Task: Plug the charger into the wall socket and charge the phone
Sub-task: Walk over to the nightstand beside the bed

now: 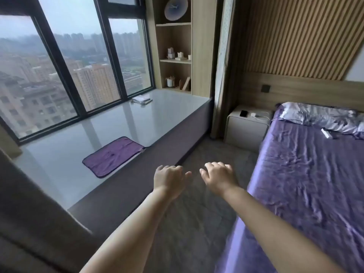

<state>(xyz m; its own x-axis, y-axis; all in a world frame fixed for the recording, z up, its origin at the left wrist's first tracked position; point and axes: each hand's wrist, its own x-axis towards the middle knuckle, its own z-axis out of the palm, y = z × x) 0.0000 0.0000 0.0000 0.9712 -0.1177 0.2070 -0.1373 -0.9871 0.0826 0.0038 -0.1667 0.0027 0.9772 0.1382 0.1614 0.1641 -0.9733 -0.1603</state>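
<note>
A purple-sheeted bed point(307, 184) runs along the right of the right hand point(218, 178), a glossy window ledge point(110, 131) along the left of the left hand point(169, 179). Well beyond both hands stands a bedside table point(246, 131) bearing the dark phone point(243, 113) and, just beside it, the white charger point(253, 115) with its cable; the dark wall socket point(266, 88) sits above. Both hands hover palms down, loosely open, holding nothing

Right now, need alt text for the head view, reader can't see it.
Two bare hands, left hand and right hand, reach forward empty over the floor between a window seat and a purple bed. Far ahead, a black phone and white charger lie on the nightstand, below a dark wall socket.
</note>
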